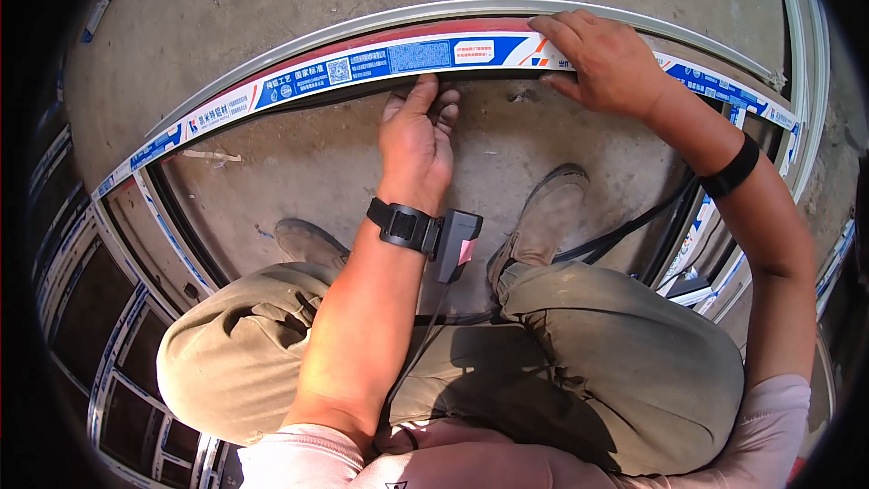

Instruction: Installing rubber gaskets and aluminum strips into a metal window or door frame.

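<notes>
An aluminium window frame (412, 59), its bar covered in blue-and-white printed protective film, curves across in front of me. Along its inner edge runs a thin black sealing strip (348, 91). My left hand (416, 140) comes up from below with its fingers curled, the thumb pressed against the strip at the bar's underside. Farther right, my right hand (608, 63) grips the same bar, fingers over its top and thumb below. A black strap with a small grey box (459, 244) is on my left wrist; another black band (731, 167) circles the right one.
My shoes (557, 208) rest on the concrete floor (299, 163) inside the frame. A loose black strip (625, 231) trails at the right. More film-wrapped frames (118, 344) lie at the left, and pale metal profiles (801, 63) stand along the right.
</notes>
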`<state>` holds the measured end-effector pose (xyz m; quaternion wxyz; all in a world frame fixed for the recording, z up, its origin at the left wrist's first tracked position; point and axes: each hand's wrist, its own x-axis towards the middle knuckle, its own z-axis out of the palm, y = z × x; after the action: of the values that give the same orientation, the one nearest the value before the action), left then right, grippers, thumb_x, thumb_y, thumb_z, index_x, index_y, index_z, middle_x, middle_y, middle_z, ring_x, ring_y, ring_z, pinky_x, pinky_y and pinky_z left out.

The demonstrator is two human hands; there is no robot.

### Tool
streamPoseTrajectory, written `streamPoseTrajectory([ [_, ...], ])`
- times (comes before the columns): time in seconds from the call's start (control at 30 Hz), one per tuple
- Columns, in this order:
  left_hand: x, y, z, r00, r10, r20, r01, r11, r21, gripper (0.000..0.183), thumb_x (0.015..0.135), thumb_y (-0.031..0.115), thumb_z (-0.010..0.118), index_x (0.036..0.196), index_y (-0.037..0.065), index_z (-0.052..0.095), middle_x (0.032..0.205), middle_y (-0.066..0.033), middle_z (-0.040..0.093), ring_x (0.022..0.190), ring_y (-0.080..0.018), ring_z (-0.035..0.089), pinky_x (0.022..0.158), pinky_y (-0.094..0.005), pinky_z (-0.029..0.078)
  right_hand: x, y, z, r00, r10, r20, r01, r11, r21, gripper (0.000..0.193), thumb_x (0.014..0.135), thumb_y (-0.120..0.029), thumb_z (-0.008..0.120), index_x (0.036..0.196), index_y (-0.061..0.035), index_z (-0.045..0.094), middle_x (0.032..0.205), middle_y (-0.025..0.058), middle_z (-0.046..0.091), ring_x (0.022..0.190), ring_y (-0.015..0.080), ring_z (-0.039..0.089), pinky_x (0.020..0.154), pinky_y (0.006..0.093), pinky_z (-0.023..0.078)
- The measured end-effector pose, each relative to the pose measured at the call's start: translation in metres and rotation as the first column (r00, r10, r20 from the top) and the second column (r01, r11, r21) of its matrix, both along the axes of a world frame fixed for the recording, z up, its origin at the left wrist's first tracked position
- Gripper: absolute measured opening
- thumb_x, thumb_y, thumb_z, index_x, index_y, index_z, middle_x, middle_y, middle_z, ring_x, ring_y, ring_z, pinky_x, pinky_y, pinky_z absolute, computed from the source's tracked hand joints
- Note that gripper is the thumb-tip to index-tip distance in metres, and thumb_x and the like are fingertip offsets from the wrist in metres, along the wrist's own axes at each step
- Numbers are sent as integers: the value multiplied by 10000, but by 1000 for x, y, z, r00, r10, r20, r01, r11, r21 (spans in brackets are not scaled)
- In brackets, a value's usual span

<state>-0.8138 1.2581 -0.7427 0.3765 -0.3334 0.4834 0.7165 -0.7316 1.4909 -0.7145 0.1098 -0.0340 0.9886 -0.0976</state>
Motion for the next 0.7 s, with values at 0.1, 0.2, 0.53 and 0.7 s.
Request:
streamPoseTrajectory([
  [0.1,1,5,4,1000,28,-13,-29,998,-55,159,948,92,624,1092,56,565,965,-55,642,831,-185,643,689,-280,524,1,1,-5,1000,13,-5,-13,1000,-18,617,820,-323,723,1339,-80,495,1201,107,604,1096,266,607,904,371,513],
  [0.2,1,5,3,998,-38,-53,35,998,-52,154,944,80,620,1087,55,569,974,-56,643,857,-192,650,695,-283,521,1,2,2,1000,-11,14,11,999,-42,641,810,-336,730,1353,-94,489,1194,102,604,1088,266,609,903,375,512],
  [0.53,-8,-1,1,993,-117,-25,116,993,-15,166,955,93,612,1111,53,577,1003,-52,654,856,-186,653,649,-262,477,5,1,-5,996,10,-89,-13,999,-35,634,812,-332,736,1361,-119,500,1183,101,610,1071,276,616,904,377,508],
  [0.7,-13,-2,-1,982,-187,-32,187,982,-26,187,955,87,608,1139,64,585,1029,-47,664,856,-178,652,625,-252,447,-1,-9,-6,992,1,-124,-5,1000,-25,592,797,-311,737,1302,-84,527,1101,99,631,993,270,640,860,370,522],
])
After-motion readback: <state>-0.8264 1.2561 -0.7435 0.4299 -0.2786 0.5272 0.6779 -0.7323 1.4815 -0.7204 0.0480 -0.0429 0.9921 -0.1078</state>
